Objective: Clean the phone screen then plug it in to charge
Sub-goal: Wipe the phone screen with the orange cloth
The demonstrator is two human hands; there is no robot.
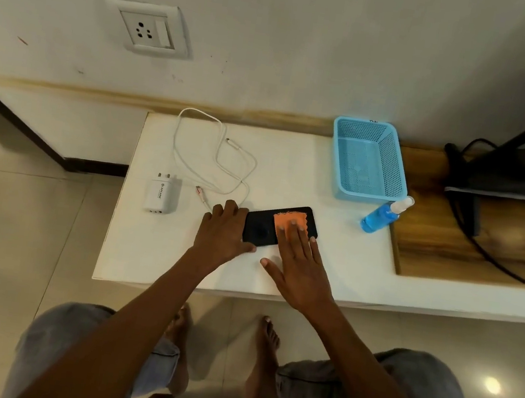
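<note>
Pressing flat right hand (pixel 299 264) on orange cloth (pixel 289 220) | left hand (pixel 224 232) gripping glossy black phone (pixel 260 229)

Low white table (pixel 291 176) against the wall, butted on the right against a wooden top (pixel 418 234). On the white surface: a white charger (pixel 161 193) at the left, a loose white cable (pixel 216 158) coiled just beside it, a black phone (pixel 262 226) near the middle, a blue basket (pixel 369 161) at the back right corner, and a blue spray bottle (pixel 383 216) just in front of that basket, near the seam. On the wooden top: black cords (pixel 483 250) trailing across.
</note>
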